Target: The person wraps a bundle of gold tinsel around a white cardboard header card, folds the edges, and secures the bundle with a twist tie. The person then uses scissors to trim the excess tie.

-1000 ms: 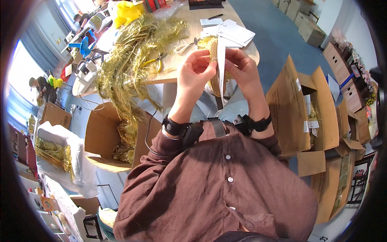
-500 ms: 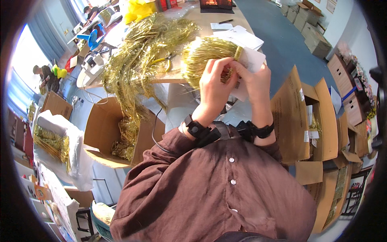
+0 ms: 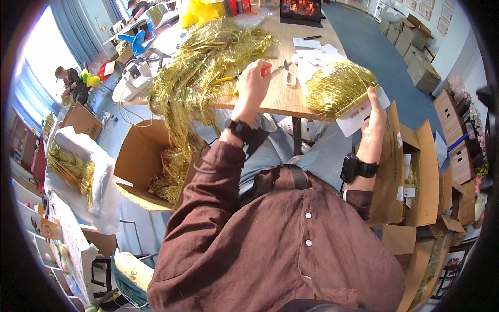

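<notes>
My right hand (image 3: 375, 118) grips a bundle of gold tinsel fringe (image 3: 335, 87) by its banded edge, thumb on top. A white card (image 3: 354, 120) lies along that edge, under the band. The bundle hangs over the table's right front corner. My left hand (image 3: 252, 86) is raised above the front edge, fingers curled together; whatever is between them, if anything, is too small to make out. Scissors with pale handles (image 3: 290, 79) lie just right of it. Yellow-handled pliers (image 3: 225, 80) lie to its left, beside a large heap of loose gold tinsel (image 3: 200, 65).
Tinsel trails off the table (image 3: 291, 106) into an open cardboard box (image 3: 136, 151) at left. More open boxes (image 3: 427, 174) stand at right. White papers (image 3: 318, 54), a pen (image 3: 312, 37) and a screen (image 3: 301, 11) are farther back. Two people work at the far left.
My hands have parted. The right has carried the tinsel bundle and card rightward and turned them; the left has let go and moved left. The scissors have come into sight.
</notes>
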`<state>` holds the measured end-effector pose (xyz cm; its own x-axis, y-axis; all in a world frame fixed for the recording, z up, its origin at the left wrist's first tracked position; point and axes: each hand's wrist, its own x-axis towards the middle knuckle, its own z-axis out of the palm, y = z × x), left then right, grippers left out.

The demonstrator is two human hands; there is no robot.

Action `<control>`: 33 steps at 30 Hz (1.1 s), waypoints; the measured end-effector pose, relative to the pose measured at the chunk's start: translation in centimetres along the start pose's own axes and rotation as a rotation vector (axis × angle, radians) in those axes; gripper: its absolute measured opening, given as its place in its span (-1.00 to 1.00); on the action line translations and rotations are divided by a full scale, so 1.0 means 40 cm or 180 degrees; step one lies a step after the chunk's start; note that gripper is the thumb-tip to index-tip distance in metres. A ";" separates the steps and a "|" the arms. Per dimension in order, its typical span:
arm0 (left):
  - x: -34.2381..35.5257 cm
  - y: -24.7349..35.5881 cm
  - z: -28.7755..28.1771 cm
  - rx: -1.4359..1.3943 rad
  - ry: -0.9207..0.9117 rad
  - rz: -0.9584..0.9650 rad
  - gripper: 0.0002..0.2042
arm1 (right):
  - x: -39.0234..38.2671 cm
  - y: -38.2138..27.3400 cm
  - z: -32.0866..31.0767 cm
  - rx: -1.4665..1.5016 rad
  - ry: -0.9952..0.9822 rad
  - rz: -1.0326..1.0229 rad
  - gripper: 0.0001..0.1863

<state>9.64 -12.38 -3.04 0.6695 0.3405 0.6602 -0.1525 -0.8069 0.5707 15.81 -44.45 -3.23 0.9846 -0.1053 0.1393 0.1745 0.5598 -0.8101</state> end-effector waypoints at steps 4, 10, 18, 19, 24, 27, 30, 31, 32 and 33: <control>0.092 -0.096 0.074 0.0520 -0.0647 0.0281 -0.78 | -0.012 0.004 0.011 0.0015 -0.0013 -0.0056 -0.36; 0.097 -0.153 0.191 0.1427 -0.0450 0.0645 -0.87 | -0.036 -0.007 0.031 0.0005 -0.0137 -0.0165 -0.31; 0.079 -0.141 0.074 0.0636 -0.0517 -0.0388 -0.76 | -0.061 -0.022 0.053 0.0068 -0.0114 -0.0116 -0.38; 0.070 -0.121 0.039 0.0694 -0.0259 -0.0193 -0.77 | -0.066 -0.023 0.057 0.0049 -0.0125 -0.0112 -0.38; 0.004 0.018 -0.070 -0.0538 -0.0179 -0.0552 -0.68 | -0.087 -0.022 0.090 -0.0098 -0.0324 -0.0285 -0.37; -0.053 0.096 -0.086 -0.2086 -0.0538 -0.0888 -0.65 | -0.102 -0.019 0.107 -0.0120 -0.0361 -0.0208 -0.37; -0.115 0.169 -0.083 -0.2648 -0.1275 -0.0663 -0.67 | -0.116 -0.019 0.122 -0.0075 -0.0479 -0.0240 -0.41; -0.125 0.194 -0.068 -0.2765 -0.1265 -0.0655 -0.73 | -0.121 -0.019 0.126 -0.0029 -0.0556 -0.0265 -0.43; -0.142 0.217 -0.055 -0.2709 -0.1368 -0.0626 -0.75 | -0.125 -0.020 0.131 -0.0068 -0.0516 -0.0241 -0.45; -0.157 0.237 -0.043 -0.2618 -0.1456 -0.0635 -0.77 | -0.129 -0.022 0.133 -0.0074 -0.0513 -0.0212 -0.45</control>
<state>2.74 -21.35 -0.92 0.9305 0.0731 0.3589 -0.3508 -0.1041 0.9307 10.63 -40.00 -0.20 0.9597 -0.0073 0.2811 0.2409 0.5366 -0.8087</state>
